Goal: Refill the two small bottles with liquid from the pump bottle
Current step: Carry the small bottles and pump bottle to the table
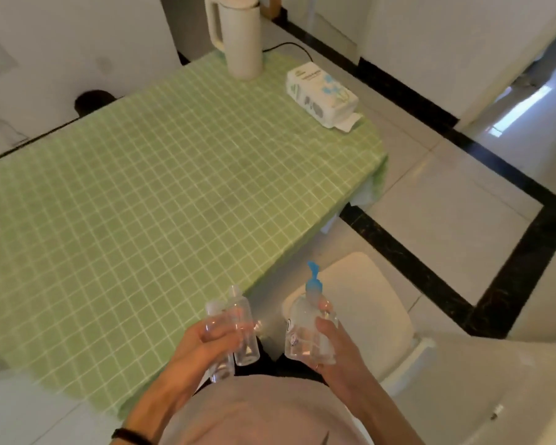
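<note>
hard to make out: the whole view was blurred; the small bottles (243,313) and the pump bottle (302,326) were clear plastic, so how full they were could not be told.
hidden: curled fingers covered the middle of the small bottle on the 9 o'clock side; the pump bottle's 3 o'clock flank sat behind the right hand's fingers.
cut off: the white jug (238,36) lost its top at the 12 o'clock edge; both forearms ran out of view at 6 o'clock, the left one wearing a dark wristband (132,437).
left hand (203,345): at 6 o'clock, palm turned up, fingers curled round both small bottles and gripping them side by side, necks pointing toward 12 o'clock.
right hand (337,354): just toward 3 o'clock of the left hand, thumb across the front and fingers wrapped behind the pump bottle, holding it upright.
small bottles: touching each other, held above the near edge of the table (126,194), close to the pump bottle but apart from it.
pump bottle: held off the table, over the white chair (373,303), its blue pump head (313,284) at the top.
table: covered in a green checked cloth, with the jug at 12 o'clock and a pack of wipes (321,94) at 1 o'clock, well apart from the hands.
</note>
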Available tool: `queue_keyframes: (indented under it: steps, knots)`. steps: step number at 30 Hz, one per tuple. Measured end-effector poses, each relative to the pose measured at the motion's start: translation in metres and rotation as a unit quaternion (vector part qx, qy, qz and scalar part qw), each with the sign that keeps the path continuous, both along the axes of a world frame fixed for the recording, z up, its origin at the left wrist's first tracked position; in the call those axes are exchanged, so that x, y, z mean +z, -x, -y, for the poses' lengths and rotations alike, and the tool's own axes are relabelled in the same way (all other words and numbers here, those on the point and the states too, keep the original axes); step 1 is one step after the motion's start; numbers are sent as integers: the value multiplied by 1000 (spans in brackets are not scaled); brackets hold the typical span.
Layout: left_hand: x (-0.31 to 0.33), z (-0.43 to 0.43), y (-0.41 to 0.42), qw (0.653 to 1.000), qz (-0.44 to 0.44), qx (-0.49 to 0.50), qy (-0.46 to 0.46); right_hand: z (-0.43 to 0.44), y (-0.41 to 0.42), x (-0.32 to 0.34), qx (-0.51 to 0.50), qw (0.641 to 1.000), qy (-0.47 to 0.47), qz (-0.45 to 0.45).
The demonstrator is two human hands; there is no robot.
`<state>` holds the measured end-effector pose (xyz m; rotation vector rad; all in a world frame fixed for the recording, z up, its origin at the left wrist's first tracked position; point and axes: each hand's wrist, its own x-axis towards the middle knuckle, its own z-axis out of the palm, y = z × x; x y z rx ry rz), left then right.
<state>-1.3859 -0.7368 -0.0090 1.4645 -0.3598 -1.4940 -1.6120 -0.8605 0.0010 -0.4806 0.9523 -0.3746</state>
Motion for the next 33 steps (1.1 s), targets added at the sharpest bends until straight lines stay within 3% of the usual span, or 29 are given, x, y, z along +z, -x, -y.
queue_keyframes:
  steps: [10, 18, 28, 33]
  knots:
    - [-5, -10, -64, 995, 2, 99, 18, 20, -99, 2, 113, 990, 1, -90]
    - [-17, 4, -82, 990, -4, 137, 35, 61, -120, -8, 158, 985, 8, -75]
    - [-52, 63, -102, 982, 68, 166, 51, 145, -162, -32, 231, 968, 91, -46]
    - [-67, 151, -121, 984, 69, 150, 62, 221, -181, -39, 265, 954, 136, -47]
